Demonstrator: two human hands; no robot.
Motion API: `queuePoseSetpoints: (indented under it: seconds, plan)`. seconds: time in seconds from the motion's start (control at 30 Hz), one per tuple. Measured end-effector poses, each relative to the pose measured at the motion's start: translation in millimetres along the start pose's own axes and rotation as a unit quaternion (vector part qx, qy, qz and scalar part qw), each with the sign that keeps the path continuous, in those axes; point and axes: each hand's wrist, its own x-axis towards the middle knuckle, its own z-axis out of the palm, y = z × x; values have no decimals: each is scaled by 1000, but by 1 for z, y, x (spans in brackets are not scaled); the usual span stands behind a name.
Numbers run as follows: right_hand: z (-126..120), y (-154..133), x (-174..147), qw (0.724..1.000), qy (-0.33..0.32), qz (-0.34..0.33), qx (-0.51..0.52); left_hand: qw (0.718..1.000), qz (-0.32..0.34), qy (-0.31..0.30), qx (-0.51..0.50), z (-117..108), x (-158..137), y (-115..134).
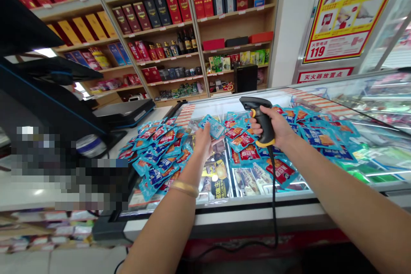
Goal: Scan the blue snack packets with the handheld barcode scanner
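My right hand (272, 126) is wrapped round the grip of a black and yellow barcode scanner (263, 122), whose cable hangs down over the front edge. In my left hand (204, 140) is a small blue snack packet (212, 126), pinched by one edge and raised above the glass top. Left of that hand lies a heap of blue snack packets with red or dark blue labels (160, 154). Another heap of such packets (247, 145) spreads below and beside the scanner, reaching far to the right (321, 132).
The packets lie on a glass-topped freezer (214, 175) with goods inside. A black checkout screen (48, 111) and a flat black scale (125, 113) stand at left. Shelves of boxed goods (154, 30) rise behind. The scanner cable (274, 205) loops along the freezer front.
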Motion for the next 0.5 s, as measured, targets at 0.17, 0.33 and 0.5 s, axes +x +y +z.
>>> queuePoseSetpoints:
  seconds: [0.17,0.33,0.5]
  plan:
    - [-1,13,-11,995,-60,63,-51,999,-9,11,-50,-5,-4,7]
    - [-9,15,-19,987,-75,99,-104,999,32,3,-26,0,-7,11]
    - [-10,15,-17,984,-75,102,-129,999,37,11,-24,3,-10,13]
